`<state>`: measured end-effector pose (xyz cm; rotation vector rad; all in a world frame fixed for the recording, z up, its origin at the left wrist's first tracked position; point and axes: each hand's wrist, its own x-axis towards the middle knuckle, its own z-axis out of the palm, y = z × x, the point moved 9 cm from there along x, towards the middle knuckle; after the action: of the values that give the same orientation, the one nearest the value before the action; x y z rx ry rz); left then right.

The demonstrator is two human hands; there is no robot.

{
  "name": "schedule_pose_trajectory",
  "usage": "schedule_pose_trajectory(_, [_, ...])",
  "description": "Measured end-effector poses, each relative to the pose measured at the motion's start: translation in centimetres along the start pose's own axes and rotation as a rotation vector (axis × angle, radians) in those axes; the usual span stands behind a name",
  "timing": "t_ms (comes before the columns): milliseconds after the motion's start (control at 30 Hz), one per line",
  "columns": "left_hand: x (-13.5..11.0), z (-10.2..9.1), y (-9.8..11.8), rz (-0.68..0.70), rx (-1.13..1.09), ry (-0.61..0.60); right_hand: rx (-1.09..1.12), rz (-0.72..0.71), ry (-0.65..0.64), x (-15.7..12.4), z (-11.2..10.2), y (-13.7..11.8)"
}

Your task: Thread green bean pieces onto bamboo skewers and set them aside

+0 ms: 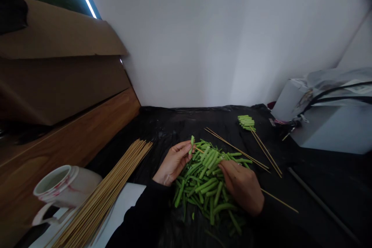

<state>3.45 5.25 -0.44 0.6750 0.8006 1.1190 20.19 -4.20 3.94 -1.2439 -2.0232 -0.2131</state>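
Observation:
My left hand (pixel 175 161) pinches a short cut piece of green bean (pixel 192 144) upright between thumb and fingers. The pointed end of a bamboo skewer (pixel 199 150) reaches toward this piece; whether it enters it I cannot tell. Several bean pieces (pixel 209 156) sit side by side on the skewer. My right hand (pixel 242 184) is closed around the loaded part, and the skewer's thin tail (pixel 280 200) sticks out behind it. Below both hands lies a loose heap of cut green beans (pixel 207 192).
A finished row of bean pieces (pixel 246 122) on two sticks lies at the back right, near loose skewers (pixel 232 146). A skewer bundle (pixel 113 190) rests at left beside a tipped white mug (pixel 69 186). Cardboard box (pixel 58 77) left; grey-white box (pixel 334 124) right; wall (pixel 197 46) behind.

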Motion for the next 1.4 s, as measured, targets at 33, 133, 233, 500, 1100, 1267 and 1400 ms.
schedule_pose_trajectory(33, [-0.02, 0.05, 0.01, 0.001, 0.004, -0.003, -0.001, -0.002, 0.000, -0.01, 0.01, 0.00])
schedule_pose_trajectory(133, [-0.11, 0.25, 0.02, 0.004, 0.018, -0.017, -0.013, 0.002, -0.003, 0.02, 0.00, 0.01])
schedule_pose_trajectory(233, [-0.19, 0.39, 0.04, 0.006, 0.022, -0.025, -0.016, 0.002, -0.004, 0.09, -0.09, -0.06])
schedule_pose_trajectory(500, [-0.15, 0.09, 0.30, 0.024, 0.048, -0.001, -0.006, 0.011, 0.005, 0.11, -0.21, -0.03])
schedule_pose_trajectory(1100, [-0.08, 0.23, -0.15, 0.062, 0.066, -0.005, 0.008, -0.005, 0.021, 0.02, -0.24, -0.24])
schedule_pose_trajectory(1267, [-0.04, 0.51, -0.46, 0.063, 0.074, -0.030, 0.022, 0.001, 0.027, 0.04, -0.33, -0.29])
schedule_pose_trajectory(1400, [-0.06, 0.61, -0.47, 0.072, 0.078, -0.047, 0.066, 0.019, 0.024, 0.00, -0.17, -0.23])
